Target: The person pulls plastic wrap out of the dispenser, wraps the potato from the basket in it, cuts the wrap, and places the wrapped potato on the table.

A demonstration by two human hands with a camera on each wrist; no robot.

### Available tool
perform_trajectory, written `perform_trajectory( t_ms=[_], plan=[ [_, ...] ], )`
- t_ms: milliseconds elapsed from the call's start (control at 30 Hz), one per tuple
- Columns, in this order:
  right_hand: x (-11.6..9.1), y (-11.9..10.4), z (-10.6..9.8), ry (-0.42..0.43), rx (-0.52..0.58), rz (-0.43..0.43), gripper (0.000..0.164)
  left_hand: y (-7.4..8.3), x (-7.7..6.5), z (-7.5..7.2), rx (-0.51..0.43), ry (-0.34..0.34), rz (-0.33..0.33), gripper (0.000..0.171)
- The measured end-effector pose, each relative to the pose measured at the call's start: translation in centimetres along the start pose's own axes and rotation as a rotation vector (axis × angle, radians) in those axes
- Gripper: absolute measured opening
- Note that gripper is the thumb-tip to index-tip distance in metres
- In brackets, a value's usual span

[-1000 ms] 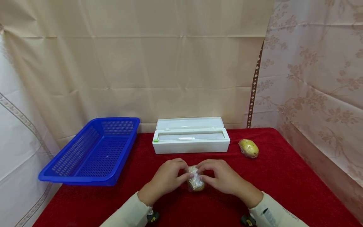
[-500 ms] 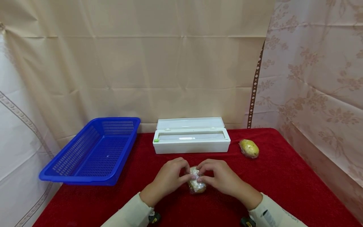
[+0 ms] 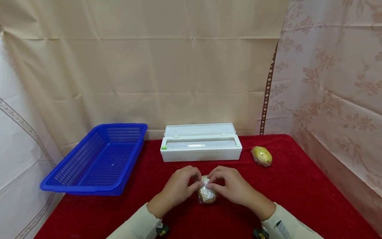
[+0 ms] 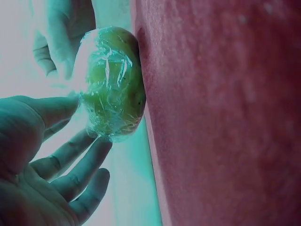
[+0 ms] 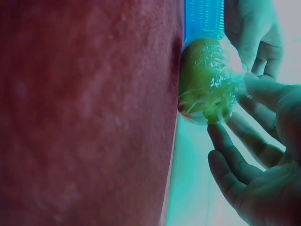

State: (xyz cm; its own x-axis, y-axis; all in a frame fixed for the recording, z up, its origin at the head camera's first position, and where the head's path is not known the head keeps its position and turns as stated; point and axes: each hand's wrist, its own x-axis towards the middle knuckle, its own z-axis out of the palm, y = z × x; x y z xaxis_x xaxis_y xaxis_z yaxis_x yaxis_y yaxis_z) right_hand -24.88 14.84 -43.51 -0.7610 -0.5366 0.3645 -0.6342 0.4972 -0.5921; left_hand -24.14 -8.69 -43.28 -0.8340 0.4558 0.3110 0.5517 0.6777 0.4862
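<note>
A yellow potato [image 3: 207,194] wrapped in clear cling film lies on the red cloth, between both hands. The left hand [image 3: 180,186] curls thumb and fingers at its left side, holding the crinkled film on top. From the other side, the right hand [image 3: 231,186] does the same, its thumb on the film near the left thumb. In the left wrist view the film [image 4: 108,70] looks creased and shiny over the potato, and fingertips touch its far end. The right wrist view has the potato [image 5: 202,70] resting on the cloth, with fingertips against its end.
Behind the hands stands a white cling film box [image 3: 201,154], its lid raised. Another film-wrapped potato [image 3: 262,156] lies to its right. A blue plastic basket [image 3: 82,189] sits at the left. Curtains [image 3: 191,66] hang behind the red-covered table [image 3: 298,186].
Both thumbs and fingertips have shifted slightly over the film on top. The wrapped potato has turned a little on the cloth. Basket, box and other potato stay put.
</note>
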Motion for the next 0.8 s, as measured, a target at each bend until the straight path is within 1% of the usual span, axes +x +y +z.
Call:
perform_trajectory(
  t_ms=[100, 200, 267, 400, 500, 567, 667, 800],
  plan=[
    [0.03, 0.06, 0.13, 0.019, -0.021, 0.005, 0.011, 0.23, -0.01, -0.06, 0.024, 0.005, 0.018, 0.010],
    [0.00, 0.20, 0.29, 0.025, -0.001, 0.017, 0.014, 0.44, -0.08, -0.20, 0.069, -0.005, 0.032, 0.004],
    [-0.02, 0.29, 0.36, 0.026, 0.019, 0.032, 0.015, 0.53, -0.13, -0.33, 0.098, -0.022, 0.043, 0.009],
    [-0.09, 0.35, 0.38, 0.025, 0.036, 0.069, 0.018, 0.63, -0.20, -0.61, 0.133, -0.085, 0.061, 0.019],
    [-0.13, 0.25, 0.37, 0.007, 0.039, 0.102, 0.022, 0.60, -0.20, -0.73, 0.136, -0.117, 0.064, 0.023],
    [-0.12, 0.15, 0.35, -0.009, 0.034, 0.132, 0.026, 0.56, -0.15, -0.76, 0.134, -0.117, 0.068, 0.023],
    [-0.08, 0.05, 0.34, -0.034, -0.003, 0.184, 0.034, 0.48, -0.07, -0.71, 0.124, -0.106, 0.073, 0.021],
    [-0.02, 0.05, 0.30, -0.073, -0.040, 0.225, 0.040, 0.52, -0.04, -0.69, 0.116, -0.101, 0.068, 0.022]
  ],
)
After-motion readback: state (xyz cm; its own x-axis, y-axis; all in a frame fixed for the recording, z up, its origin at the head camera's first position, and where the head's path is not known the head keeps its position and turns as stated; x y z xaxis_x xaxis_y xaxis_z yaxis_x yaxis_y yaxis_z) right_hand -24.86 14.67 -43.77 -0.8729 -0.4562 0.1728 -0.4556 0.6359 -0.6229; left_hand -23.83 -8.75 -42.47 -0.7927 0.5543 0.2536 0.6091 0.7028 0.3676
